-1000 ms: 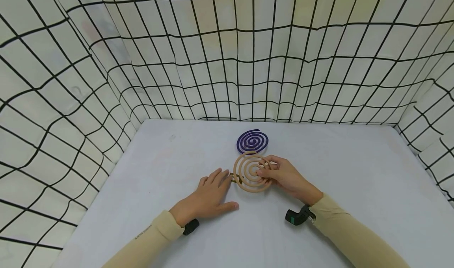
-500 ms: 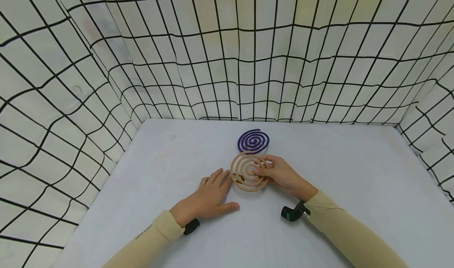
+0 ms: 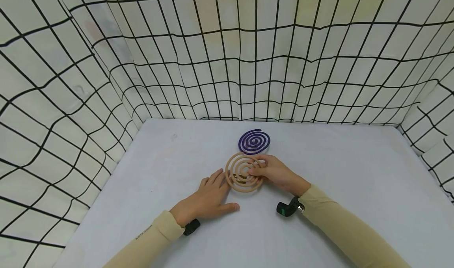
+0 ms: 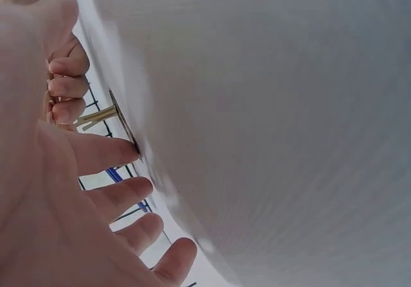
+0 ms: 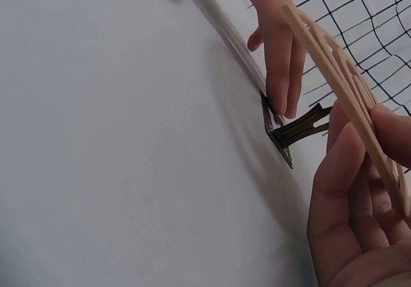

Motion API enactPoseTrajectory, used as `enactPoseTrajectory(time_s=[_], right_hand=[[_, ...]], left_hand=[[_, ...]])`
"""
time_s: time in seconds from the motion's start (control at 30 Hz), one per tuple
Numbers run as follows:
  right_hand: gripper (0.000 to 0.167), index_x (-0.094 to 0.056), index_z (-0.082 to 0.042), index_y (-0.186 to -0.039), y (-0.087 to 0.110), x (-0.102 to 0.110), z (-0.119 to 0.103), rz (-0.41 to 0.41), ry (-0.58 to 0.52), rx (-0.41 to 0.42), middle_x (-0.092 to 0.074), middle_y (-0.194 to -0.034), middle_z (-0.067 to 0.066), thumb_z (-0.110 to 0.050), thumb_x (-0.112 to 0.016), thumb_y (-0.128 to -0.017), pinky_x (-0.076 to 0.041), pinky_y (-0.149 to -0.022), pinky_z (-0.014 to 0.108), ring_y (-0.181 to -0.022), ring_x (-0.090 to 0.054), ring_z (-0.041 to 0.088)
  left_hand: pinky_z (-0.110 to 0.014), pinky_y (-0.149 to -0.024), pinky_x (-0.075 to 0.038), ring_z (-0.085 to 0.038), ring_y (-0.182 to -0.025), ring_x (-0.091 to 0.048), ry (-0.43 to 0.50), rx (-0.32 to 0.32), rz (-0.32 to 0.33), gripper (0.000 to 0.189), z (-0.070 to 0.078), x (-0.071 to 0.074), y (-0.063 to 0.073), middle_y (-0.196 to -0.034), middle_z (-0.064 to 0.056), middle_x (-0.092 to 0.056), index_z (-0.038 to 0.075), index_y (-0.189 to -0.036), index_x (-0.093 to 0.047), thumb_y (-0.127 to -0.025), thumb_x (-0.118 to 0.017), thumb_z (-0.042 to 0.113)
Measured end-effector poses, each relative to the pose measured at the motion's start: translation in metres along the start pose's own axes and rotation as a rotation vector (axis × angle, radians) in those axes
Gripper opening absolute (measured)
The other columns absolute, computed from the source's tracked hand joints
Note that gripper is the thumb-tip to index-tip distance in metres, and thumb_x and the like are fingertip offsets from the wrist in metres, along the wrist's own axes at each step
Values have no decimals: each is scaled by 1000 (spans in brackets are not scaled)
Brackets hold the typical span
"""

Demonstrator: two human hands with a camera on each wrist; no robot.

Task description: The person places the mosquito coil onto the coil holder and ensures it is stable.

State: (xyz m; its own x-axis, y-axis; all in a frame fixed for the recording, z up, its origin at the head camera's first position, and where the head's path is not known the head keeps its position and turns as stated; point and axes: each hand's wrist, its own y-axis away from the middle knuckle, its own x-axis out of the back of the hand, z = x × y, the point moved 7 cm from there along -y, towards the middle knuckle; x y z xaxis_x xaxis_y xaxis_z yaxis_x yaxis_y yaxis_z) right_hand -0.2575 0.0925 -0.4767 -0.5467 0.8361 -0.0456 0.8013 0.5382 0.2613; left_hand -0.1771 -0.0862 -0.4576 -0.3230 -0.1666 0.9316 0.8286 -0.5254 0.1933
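Observation:
My right hand [image 3: 280,176] pinches a tan mosquito coil [image 3: 244,171] between thumb and fingers, tilted above the table. In the right wrist view the coil [image 5: 335,76] is seen nearly edge-on. Below it, a small brass-coloured metal coil stand [image 5: 300,131] has a flat base on the cloth and a forked upright. The upright's tip is close to the coil; whether they touch I cannot tell. My left hand [image 3: 208,201] lies with fingers extended, a fingertip on the stand's base. From the head, the coil partly covers the stand.
A purple mosquito coil [image 3: 254,142] lies flat on the white tabletop [image 3: 337,157], just behind the tan one. Black netting [image 3: 227,59] over pale walls borders the table at the back and sides.
My right hand has moved a little to the left with the tan coil, which now covers more of the stand. The left hand stays in place.

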Motion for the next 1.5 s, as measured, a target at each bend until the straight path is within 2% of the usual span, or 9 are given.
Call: enactPoseTrajectory(time_s=[0.13, 0.27, 0.57, 0.83, 1.0, 1.5], right_hand=[[53, -46, 4, -144, -6, -3, 1, -25, 19, -12, -77, -91, -1, -7, -69, -98, -60, -70, 25, -77, -74, 10], [49, -48, 5, -139, -11, -4, 0, -29, 44, -24, -76, -90, -1, -7, -70, -97, -60, -70, 24, -77, -74, 9], [47, -49, 4, -138, -14, -6, -2, -46, 72, -58, -72, -93, -1, -6, -69, -97, -57, -68, 20, -76, -69, 6], [42, -52, 3, -134, -17, -9, 1, -74, 59, -81, -72, -84, -1, -3, -69, -96, -57, -64, 20, -69, -69, 7], [44, -49, 4, -134, -15, -10, -1, -83, 75, -79, -73, -83, -1, -4, -69, -96, -56, -64, 20, -69, -70, 6], [36, -54, 5, -125, -12, -12, 1, -106, 79, -92, -74, -78, -1, -4, -70, -94, -55, -60, 19, -64, -70, 6]], left_hand=[[-64, -121, -28, -43, -162, -10, -16, 13, -17, 96, -1, -1, 0, -173, -21, -17, 6, -165, -21, -98, -56, 65], [-64, -120, -28, -43, -163, -8, -21, 16, -25, 98, -2, -2, 0, -173, -22, -15, 4, -165, -19, -98, -57, 65], [-64, -119, -29, -43, -162, -12, -31, 20, -25, 96, -4, -3, -1, -173, -22, -17, 6, -166, -18, -99, -56, 64], [-65, -118, -29, -44, -161, -14, -22, 14, -23, 95, -6, -3, 1, -173, -21, -18, 9, -166, -21, -98, -57, 65], [-66, -119, -28, -45, -161, -13, -10, 6, -18, 94, -8, -3, 2, -174, -20, -17, 13, -167, -21, -97, -57, 66], [-66, -121, -25, -43, -162, -11, -36, 20, -32, 94, -8, -7, 2, -174, -20, -17, 11, -166, -22, -98, -54, 68]])
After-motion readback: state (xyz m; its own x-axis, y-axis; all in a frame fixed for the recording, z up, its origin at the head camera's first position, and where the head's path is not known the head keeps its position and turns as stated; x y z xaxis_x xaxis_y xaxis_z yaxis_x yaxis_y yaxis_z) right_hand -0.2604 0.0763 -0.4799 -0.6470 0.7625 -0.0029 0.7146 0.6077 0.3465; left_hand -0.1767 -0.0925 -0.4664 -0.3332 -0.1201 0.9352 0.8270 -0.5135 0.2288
